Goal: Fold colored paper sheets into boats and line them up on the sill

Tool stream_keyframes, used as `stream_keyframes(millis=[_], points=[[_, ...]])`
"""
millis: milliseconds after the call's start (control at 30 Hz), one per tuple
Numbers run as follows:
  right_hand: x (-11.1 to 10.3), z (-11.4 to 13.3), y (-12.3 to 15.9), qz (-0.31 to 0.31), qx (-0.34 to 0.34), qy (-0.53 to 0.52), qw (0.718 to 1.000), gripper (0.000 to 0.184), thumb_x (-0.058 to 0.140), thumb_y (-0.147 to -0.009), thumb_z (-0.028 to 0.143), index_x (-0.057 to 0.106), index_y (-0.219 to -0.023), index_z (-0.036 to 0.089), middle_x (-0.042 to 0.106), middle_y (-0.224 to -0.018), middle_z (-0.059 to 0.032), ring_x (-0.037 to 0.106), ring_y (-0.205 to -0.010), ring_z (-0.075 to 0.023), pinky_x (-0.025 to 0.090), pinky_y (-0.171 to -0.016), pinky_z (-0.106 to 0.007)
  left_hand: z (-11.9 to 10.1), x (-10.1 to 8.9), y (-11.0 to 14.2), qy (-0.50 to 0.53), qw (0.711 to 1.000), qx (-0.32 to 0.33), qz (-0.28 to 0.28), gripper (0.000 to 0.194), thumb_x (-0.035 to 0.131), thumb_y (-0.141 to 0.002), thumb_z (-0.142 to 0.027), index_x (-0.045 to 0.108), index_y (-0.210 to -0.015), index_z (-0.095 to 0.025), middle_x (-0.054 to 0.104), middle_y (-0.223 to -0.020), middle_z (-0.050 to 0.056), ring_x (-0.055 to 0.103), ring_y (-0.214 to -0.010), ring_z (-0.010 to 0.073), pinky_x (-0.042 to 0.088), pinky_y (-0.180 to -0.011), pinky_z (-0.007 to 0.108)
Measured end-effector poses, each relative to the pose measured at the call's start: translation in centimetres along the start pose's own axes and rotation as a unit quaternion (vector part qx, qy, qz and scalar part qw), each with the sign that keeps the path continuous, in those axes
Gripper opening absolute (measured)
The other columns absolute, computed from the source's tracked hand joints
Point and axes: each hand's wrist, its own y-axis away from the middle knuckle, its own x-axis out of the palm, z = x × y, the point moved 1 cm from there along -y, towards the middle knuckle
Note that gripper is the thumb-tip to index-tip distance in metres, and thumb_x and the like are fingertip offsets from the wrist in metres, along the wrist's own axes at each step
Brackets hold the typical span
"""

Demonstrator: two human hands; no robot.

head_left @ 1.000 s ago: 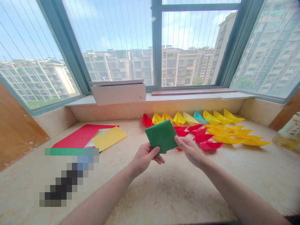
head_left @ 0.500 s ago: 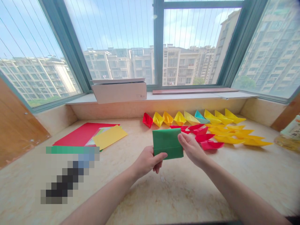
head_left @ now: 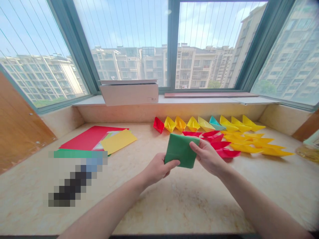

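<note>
A folded green paper [head_left: 181, 151] is held up above the countertop between both hands. My left hand [head_left: 159, 169] pinches its lower left corner, thumb lying on the near face and fingers behind. At the right edge, my right hand [head_left: 205, 154] grips the paper with the thumb in front; its other fingers are partly hidden. Behind the right hand lie several red paper boats [head_left: 225, 153]. Several yellow paper boats [head_left: 276, 151] spread further right, and a back row includes a teal paper boat [head_left: 216, 123].
To the left lie a red paper sheet [head_left: 83, 137] and a yellow paper sheet [head_left: 119, 142]. A blurred-out dark object [head_left: 72, 184] rests in front of them. A white box [head_left: 129, 94] stands on the windowsill. A bottle [head_left: 310, 149] is at the right edge.
The green paper has tilted clockwise, its top now leaning right. Both hands keep their grip on it. The whole view has shifted slightly.
</note>
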Motion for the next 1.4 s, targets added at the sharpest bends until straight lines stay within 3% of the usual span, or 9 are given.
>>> stream_keyframes(millis=[167,300,433,567,667,767,967,1167,1400], points=[[0.3,-0.3,-0.1,-0.036,-0.025,-0.031,0.999,0.041,0.073,-0.079,0.056,0.07,-0.106,0.024,0.076,-0.102,-0.0075,0.07,-0.1,-0.0287,0.057,-0.084,-0.042,-0.3,-0.3,-0.2,0.096,0.992,0.056,-0.056,0.043,0.072,-0.078,-0.051,0.05,-0.063,-0.017,0.04,-0.039,-0.009,0.031,-0.034,0.0042,0.021,-0.039,0.02],[0.1,-0.5,0.1,0.032,0.03,-0.006,0.999,0.036,0.077,-0.08,0.045,0.071,-0.105,0.021,0.075,-0.102,-0.0082,0.072,-0.094,-0.0259,0.058,-0.084,-0.041,0.1,-1.1,-0.5,0.166,0.976,0.081,-0.118,0.052,0.075,-0.073,-0.058,0.047,-0.059,-0.017,0.033,-0.045,-0.009,0.027,-0.037,0.0024,0.016,-0.038,0.019],[0.3,-1.1,0.3,0.051,0.063,0.031,0.996,0.039,0.078,-0.079,0.042,0.07,-0.109,0.017,0.075,-0.102,-0.0099,0.072,-0.088,-0.0251,0.06,-0.078,-0.041,0.6,-2.2,-0.8,0.186,0.971,0.084,-0.122,0.054,0.073,-0.072,-0.062,0.05,-0.059,-0.015,0.034,-0.047,-0.008,0.029,-0.04,0.0031,0.019,-0.039,0.019],[0.6,-1.4,0.2,-0.016,0.028,-0.001,0.999,0.04,0.076,-0.08,0.044,0.069,-0.111,0.02,0.074,-0.107,-0.0093,0.072,-0.093,-0.0256,0.06,-0.078,-0.04,0.1,-2.4,-0.7,0.135,0.978,0.124,-0.096,0.047,0.069,-0.078,-0.06,0.062,-0.08,-0.013,0.048,-0.054,-0.004,0.041,-0.044,0.0064,0.032,-0.04,0.019],[0.6,-1.2,0.2,0.0,0.028,0.015,0.999,0.042,0.076,-0.08,0.044,0.069,-0.115,0.021,0.073,-0.111,-0.0096,0.071,-0.096,-0.0255,0.059,-0.08,-0.039,-0.6,-1.9,-0.7,0.093,0.983,0.13,-0.088,0.044,0.062,-0.086,-0.054,0.065,-0.101,-0.012,0.061,-0.073,0.003,0.055,-0.056,0.0109,0.047,-0.049,0.022],[0.8,-1.3,0.2,0.043,0.04,0.077,0.995,0.042,0.076,-0.079,0.044,0.071,-0.112,0.019,0.075,-0.103,-0.0104,0.071,-0.09,-0.0249,0.058,-0.073,-0.037,-0.7,-1.5,-0.7,0.079,0.984,0.111,-0.116,0.041,0.057,-0.09,-0.052,0.064,-0.098,-0.012,0.062,-0.072,0.003,0.059,-0.058,0.0134,0.051,-0.05,0.024],[1.8,-2.2,0.6,0.018,0.024,0.088,0.996,0.04,0.074,-0.079,0.05,0.072,-0.103,0.018,0.076,-0.091,-0.0083,0.072,-0.083,-0.025,0.058,-0.071,-0.039,-0.6,-1.1,-0.6,0.086,0.981,0.119,-0.124,0.041,0.06,-0.087,-0.053,0.059,-0.1,-0.013,0.065,-0.078,0.004,0.065,-0.059,0.0159,0.056,-0.051,0.028],[1.8,-2.0,0.7,0.097,0.023,0.111,0.989,0.037,0.073,-0.081,0.046,0.071,-0.101,0.016,0.076,-0.083,-0.0082,0.069,-0.07,-0.0205,0.052,-0.059,-0.03,-0.5,-0.8,-0.4,0.051,0.987,0.093,-0.121,0.039,0.064,-0.087,-0.048,0.059,-0.104,-0.013,0.067,-0.074,0.005,0.064,-0.053,0.0154,0.052,-0.045,0.025],[1.3,-2.3,0.6,0.062,-0.08,0.199,0.975,0.019,0.07,-0.084,0.039,0.073,-0.092,0.022,0.074,-0.089,-0.0029,0.068,-0.084,-0.0267,0.054,-0.08,-0.04,-0.3,-1.0,0.0,0.014,0.981,0.154,-0.119,0.029,0.065,-0.087,-0.04,0.066,-0.102,-0.015,0.064,-0.077,0.002,0.059,-0.063,0.014,0.052,-0.056,0.024]])
